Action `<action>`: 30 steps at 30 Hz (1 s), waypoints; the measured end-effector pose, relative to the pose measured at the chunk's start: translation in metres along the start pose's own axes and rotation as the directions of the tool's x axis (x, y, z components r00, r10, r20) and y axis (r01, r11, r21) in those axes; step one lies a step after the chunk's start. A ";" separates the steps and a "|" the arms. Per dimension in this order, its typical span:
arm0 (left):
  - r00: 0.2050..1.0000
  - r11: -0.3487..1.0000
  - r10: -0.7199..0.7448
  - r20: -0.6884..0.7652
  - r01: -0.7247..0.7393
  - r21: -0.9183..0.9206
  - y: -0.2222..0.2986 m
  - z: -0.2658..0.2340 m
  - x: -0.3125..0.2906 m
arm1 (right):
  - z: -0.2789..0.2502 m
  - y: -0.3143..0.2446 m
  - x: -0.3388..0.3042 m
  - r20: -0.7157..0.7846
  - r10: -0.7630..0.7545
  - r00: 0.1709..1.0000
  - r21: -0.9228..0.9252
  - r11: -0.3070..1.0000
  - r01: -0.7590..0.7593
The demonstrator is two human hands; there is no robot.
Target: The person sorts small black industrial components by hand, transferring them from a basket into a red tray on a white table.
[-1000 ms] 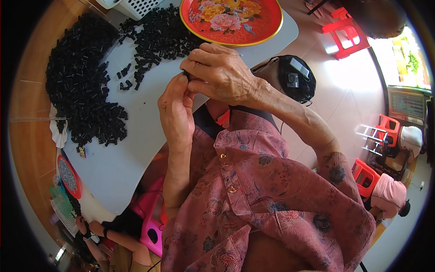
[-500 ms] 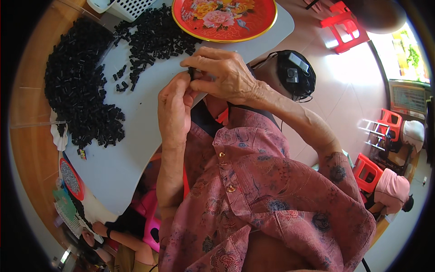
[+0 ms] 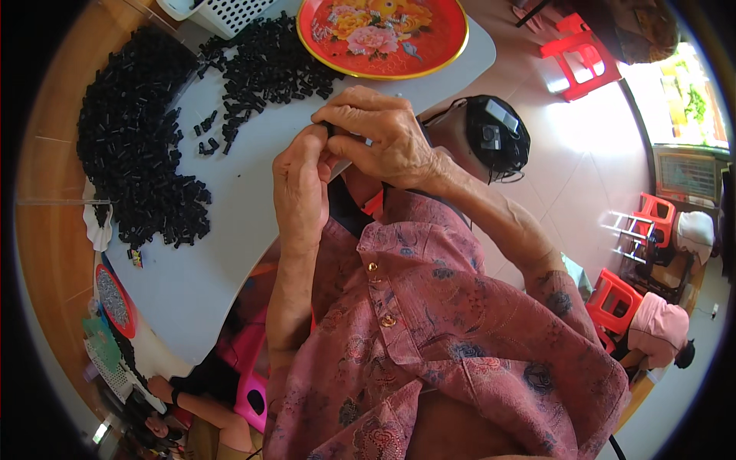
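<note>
Two round gold-coloured buttons (image 3: 388,321) were lit up on a rose-pink, flower-patterned cloth shirt (image 3: 460,330), right up front! Just beyond, the bare left hand (image 3: 301,180) was met by the bare right hand (image 3: 383,138), over the table's near edge. And there it was: a small black piece (image 3: 330,129), mostly hidden, was pinched where the fingertips met. The left thumb and fingertips were nearly closed against it; the right index finger was arched over it, the thumb set beneath, only a narrow gap being left between them. How the remaining left fingers were bent could not be told.

Beneath, a pale grey, smooth-topped table (image 3: 238,211) was loaded: a few stray black cylinders (image 3: 207,126) were scattered near the hands, a broad heap of short black cylinders (image 3: 134,138) was banked up on the left, and a looser black pile (image 3: 268,65) was spread farther back. Beside that pile, a round red gold-rimmed tray (image 3: 452,38) was seen, painted with flowers, and a white perforated plastic basket (image 3: 230,17) was placed behind.

Off to the right, a rounded black bag (image 3: 479,115) was spotted below the table. Farther out, red plastic stools (image 3: 579,57) were dotted across pale floor tiles (image 3: 548,184), and a person in a pink top (image 3: 659,330) was glimpsed.
</note>
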State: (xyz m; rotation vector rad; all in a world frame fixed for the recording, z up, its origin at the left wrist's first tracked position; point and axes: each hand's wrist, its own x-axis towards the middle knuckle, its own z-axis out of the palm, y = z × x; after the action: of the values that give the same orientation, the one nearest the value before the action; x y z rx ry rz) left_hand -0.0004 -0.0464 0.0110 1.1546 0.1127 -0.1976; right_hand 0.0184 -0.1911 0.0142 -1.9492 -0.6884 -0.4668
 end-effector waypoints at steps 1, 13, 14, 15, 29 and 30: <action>0.999 0.995 0.032 0.020 -0.034 0.092 0.001 -0.003 -0.001 | 0.000 -0.002 0.002 0.003 0.005 1.000 -0.007 1.000 -0.005; 0.925 0.863 0.376 -0.054 -0.328 0.385 0.014 -0.049 -0.021 | 0.000 0.000 0.126 -0.071 -0.007 0.997 -0.092 0.996 0.001; 0.922 0.857 0.386 -0.031 -0.346 0.383 0.016 -0.043 -0.022 | -0.015 0.018 0.152 -0.088 -0.284 0.955 -0.209 0.943 0.261; 0.917 0.852 0.395 -0.046 -0.348 0.391 0.015 -0.049 -0.025 | -0.014 -0.028 0.168 -0.070 -0.166 0.984 -0.185 0.971 0.151; 0.909 0.823 0.416 0.000 -0.376 0.426 0.008 -0.057 -0.025 | 0.085 0.024 0.155 0.397 -0.319 0.861 -0.021 0.934 0.356; 0.898 0.805 0.439 0.005 -0.396 0.441 0.007 -0.058 -0.024 | 0.091 0.021 0.152 0.501 -0.282 0.818 -0.012 0.943 0.332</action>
State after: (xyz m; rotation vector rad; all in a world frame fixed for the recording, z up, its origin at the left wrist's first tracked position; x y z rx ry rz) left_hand -0.0213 0.0122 -0.0017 1.6050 -0.1110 0.2449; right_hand 0.1511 -0.0766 0.0480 -2.0770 -1.3494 -0.1883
